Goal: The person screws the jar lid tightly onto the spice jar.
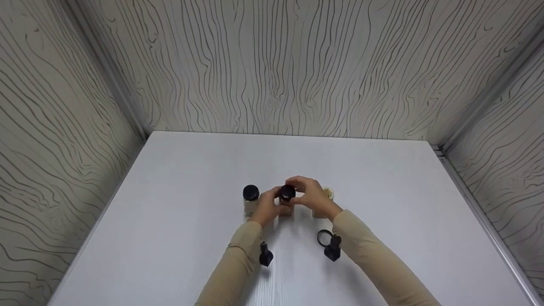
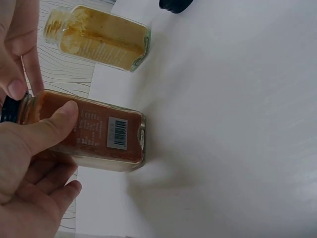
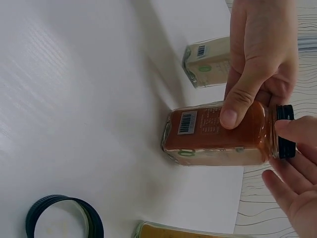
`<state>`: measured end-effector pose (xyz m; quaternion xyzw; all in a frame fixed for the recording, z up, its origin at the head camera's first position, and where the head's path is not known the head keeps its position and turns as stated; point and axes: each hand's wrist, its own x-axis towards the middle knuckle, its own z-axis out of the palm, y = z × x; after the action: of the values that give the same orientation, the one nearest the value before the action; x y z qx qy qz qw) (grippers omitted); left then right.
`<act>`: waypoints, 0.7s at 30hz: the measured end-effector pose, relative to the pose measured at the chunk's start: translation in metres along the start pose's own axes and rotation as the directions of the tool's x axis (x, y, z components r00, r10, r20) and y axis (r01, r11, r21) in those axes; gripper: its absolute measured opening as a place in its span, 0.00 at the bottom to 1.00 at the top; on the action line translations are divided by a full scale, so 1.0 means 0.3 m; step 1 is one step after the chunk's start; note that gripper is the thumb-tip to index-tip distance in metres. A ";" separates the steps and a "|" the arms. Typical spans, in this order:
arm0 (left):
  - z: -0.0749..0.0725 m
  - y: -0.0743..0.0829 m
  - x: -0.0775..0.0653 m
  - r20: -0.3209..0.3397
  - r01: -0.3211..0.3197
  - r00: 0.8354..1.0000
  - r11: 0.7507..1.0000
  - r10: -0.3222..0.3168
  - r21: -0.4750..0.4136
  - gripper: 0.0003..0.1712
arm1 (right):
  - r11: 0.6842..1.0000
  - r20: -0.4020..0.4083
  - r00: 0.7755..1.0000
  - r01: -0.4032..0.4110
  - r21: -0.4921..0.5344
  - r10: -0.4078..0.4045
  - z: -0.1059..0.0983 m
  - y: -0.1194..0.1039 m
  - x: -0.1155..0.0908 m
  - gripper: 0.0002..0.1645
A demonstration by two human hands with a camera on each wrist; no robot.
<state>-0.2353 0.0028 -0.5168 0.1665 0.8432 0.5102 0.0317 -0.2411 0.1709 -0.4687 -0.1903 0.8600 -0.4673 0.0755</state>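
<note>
A square glass jar of reddish-brown powder [image 2: 99,129] stands on the table between the hands, its black lid [image 1: 287,192] on its neck. My left hand [image 2: 29,168] grips the jar's body, thumb across the printed side with the barcode. The right hand [image 3: 299,166] holds the lid's rim between thumb and fingers. Left of them stands a similar jar with pale contents [image 1: 250,207] and a black lid [image 1: 251,192]. To the right, partly behind the right hand in the head view, is a lidless jar of yellow powder [image 2: 104,37].
A loose black lid [image 3: 37,210] lies on the white table [image 1: 191,182], near the right wrist. Black camera mounts [image 1: 332,250] hang from both wrists. Wood-patterned panels [image 1: 272,68] enclose the table's back and sides.
</note>
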 end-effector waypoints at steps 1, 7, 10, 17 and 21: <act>0.001 -0.001 0.002 -0.001 0.002 1.000 1.000 -0.002 0.004 0.31 | 1.000 -0.004 1.000 -0.001 -0.002 0.001 0.000 0.000 0.001 0.28; 0.006 -0.005 0.009 0.007 0.028 1.000 1.000 -0.028 -0.006 0.31 | 0.999 -0.064 0.997 -0.042 -0.002 0.042 0.010 -0.007 0.001 0.27; 0.004 -0.004 0.007 0.007 0.021 1.000 1.000 -0.021 -0.020 0.31 | 0.999 -0.066 0.997 -0.041 -0.004 0.040 0.011 -0.007 0.001 0.28; 0.004 -0.002 0.005 0.000 0.022 1.000 1.000 -0.022 -0.019 0.31 | 1.000 -0.022 1.000 -0.022 0.011 0.022 0.007 -0.005 0.000 0.29; 0.004 0.002 0.003 -0.011 -0.003 1.000 1.000 0.003 0.003 0.30 | 1.000 -0.078 0.997 -0.011 -0.010 0.011 0.014 -0.008 0.000 0.27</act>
<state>-0.2357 0.0043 -0.5167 0.1649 0.8439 0.5099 0.0262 -0.2393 0.1664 -0.4689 -0.1677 0.8657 -0.4696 0.0436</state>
